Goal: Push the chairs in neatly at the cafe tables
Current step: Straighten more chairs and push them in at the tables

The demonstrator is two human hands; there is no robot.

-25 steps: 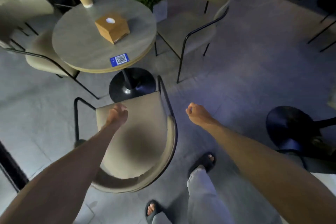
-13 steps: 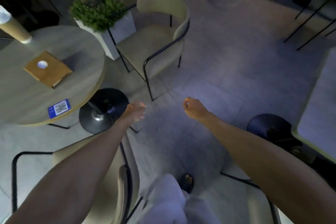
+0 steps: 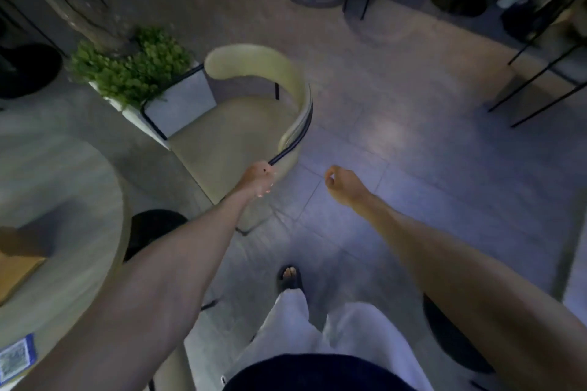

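Left hand (image 3: 259,179) closed on chair (image 3: 241,127) frame; planter (image 3: 178,105) holds greenery (image 3: 130,70).

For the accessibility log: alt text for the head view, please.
A person's left hand grips the black metal arm of a cream chair beside a round cafe table; the right hand hangs loosely curled, empty, over the tiled floor.

Dim tiled floor (image 3: 413,124); potted plant (image 3: 133,70)

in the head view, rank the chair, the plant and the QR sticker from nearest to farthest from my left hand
1. Chair: the left hand is closed on its dark frame rail.
2. Plant: up and left, behind the chair.
3. QR sticker: on the table's edge, bottom left corner.
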